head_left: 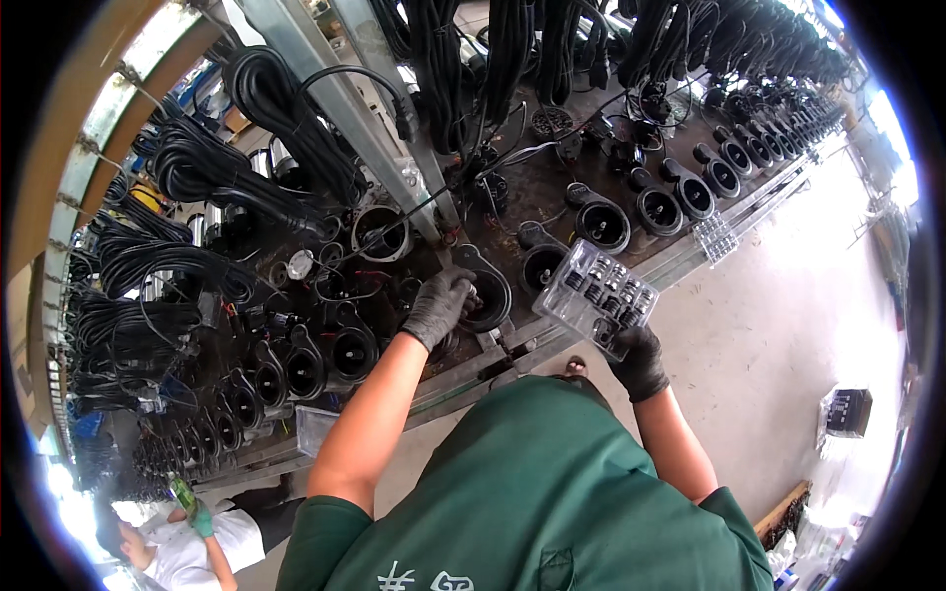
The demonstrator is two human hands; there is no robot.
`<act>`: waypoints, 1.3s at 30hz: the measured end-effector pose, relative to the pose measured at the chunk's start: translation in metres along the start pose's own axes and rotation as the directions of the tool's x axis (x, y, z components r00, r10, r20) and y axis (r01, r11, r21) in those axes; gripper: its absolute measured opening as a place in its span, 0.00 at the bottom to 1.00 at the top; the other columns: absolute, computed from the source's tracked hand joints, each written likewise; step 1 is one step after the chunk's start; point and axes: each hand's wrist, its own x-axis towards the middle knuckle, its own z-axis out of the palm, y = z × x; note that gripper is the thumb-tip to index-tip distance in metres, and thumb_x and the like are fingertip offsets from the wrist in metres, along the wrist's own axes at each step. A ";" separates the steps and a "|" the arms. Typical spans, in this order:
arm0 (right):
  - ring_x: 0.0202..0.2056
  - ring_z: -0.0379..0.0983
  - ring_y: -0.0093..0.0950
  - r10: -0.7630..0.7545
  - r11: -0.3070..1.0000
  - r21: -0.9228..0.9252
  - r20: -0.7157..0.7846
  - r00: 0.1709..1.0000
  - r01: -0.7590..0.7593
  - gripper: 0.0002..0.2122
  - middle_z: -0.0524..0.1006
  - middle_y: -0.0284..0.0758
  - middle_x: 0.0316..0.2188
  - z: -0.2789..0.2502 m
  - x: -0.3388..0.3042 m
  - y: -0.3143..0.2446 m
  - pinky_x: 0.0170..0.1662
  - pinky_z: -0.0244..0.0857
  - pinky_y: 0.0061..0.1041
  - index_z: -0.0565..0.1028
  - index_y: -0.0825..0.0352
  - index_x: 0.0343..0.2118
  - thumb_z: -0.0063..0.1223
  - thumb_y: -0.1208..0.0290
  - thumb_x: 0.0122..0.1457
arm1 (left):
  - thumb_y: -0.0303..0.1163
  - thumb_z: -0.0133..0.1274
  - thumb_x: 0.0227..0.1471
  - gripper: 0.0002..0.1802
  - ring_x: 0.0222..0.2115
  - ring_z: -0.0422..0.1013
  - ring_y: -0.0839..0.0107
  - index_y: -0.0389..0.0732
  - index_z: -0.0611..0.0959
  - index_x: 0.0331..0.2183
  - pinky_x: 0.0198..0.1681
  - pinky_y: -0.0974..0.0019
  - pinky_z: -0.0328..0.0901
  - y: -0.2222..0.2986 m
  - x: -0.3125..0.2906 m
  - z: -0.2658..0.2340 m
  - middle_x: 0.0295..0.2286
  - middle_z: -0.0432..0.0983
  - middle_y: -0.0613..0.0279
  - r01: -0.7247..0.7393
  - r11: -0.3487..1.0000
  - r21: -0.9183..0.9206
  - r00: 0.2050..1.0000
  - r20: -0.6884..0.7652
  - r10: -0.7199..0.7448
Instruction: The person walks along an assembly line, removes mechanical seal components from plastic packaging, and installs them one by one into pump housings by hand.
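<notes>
My right hand, in a dark glove, grips the near corner of a clear plastic compartment tray. Small black ring-shaped parts sit in the tray's pockets. My left hand, gloved as well, is at the left rim of a round black pump housing on the workbench. Its fingers are closed together inside the housing's opening; whatever they hold is mostly hidden. Another black housing, just to the right, is partly covered by the tray.
Rows of similar black housings line the bench edge on both sides. Coiled black cables hang above, beside a metal post. A second clear tray lies at the right edge. At lower left is another person with a green-gloved hand.
</notes>
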 end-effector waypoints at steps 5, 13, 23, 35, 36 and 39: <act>0.50 0.76 0.36 0.001 1.000 0.011 0.055 0.998 -0.001 0.31 0.79 0.40 0.51 -0.030 0.020 -0.017 0.59 0.69 0.33 0.72 0.73 0.57 0.53 0.74 0.45 | 0.33 0.55 0.56 0.10 0.39 0.79 0.63 0.40 0.84 0.38 0.36 0.60 0.74 0.020 -0.023 -0.012 0.37 0.81 0.58 0.141 0.553 -0.821 0.990 0.119 -0.076; 0.55 0.74 0.36 0.078 0.997 0.016 0.124 0.989 -0.081 0.36 0.76 0.41 0.57 -0.049 0.054 -0.086 0.62 0.68 0.32 0.69 0.71 0.61 0.57 0.75 0.42 | 0.31 0.57 0.51 0.13 0.42 0.77 0.57 0.42 0.87 0.40 0.47 0.59 0.72 0.047 -0.021 0.028 0.41 0.79 0.51 -0.035 0.840 0.541 0.993 -0.073 0.088; 0.59 0.72 0.35 0.160 0.986 -0.079 0.213 0.964 -0.146 0.39 0.75 0.40 0.59 -0.084 0.094 -0.156 0.65 0.65 0.33 0.67 0.72 0.63 0.59 0.71 0.42 | 0.32 0.58 0.51 0.10 0.48 0.72 0.61 0.46 0.90 0.36 0.45 0.59 0.70 0.061 0.006 0.075 0.46 0.74 0.62 -0.008 -0.270 0.963 1.000 0.000 -0.030; 0.59 0.71 0.36 0.172 0.984 0.007 0.218 0.961 -0.178 0.39 0.74 0.39 0.60 -0.108 0.090 -0.176 0.65 0.65 0.34 0.66 0.69 0.64 0.61 0.74 0.42 | 0.33 0.65 0.39 0.14 0.48 0.70 0.49 0.48 0.89 0.34 0.51 0.51 0.69 0.046 0.001 0.065 0.47 0.74 0.53 -0.002 0.037 0.999 1.000 0.001 0.028; 0.59 0.71 0.37 0.174 0.984 -0.007 0.233 0.957 -0.178 0.39 0.74 0.39 0.59 -0.110 0.090 -0.178 0.65 0.65 0.34 0.66 0.69 0.64 0.62 0.73 0.43 | 0.33 0.65 0.39 0.14 0.48 0.70 0.49 0.48 0.89 0.34 0.51 0.51 0.69 0.042 0.002 0.062 0.47 0.74 0.53 0.000 0.036 0.999 1.000 -0.001 0.030; 0.59 0.71 0.37 0.151 0.988 0.002 0.229 0.962 -0.155 0.39 0.74 0.39 0.59 -0.099 0.088 -0.183 0.65 0.65 0.34 0.67 0.69 0.63 0.62 0.73 0.42 | 0.33 0.64 0.38 0.13 0.48 0.70 0.47 0.47 0.88 0.32 0.50 0.48 0.68 0.035 -0.002 0.057 0.45 0.73 0.51 0.021 0.194 0.981 0.991 -0.046 0.123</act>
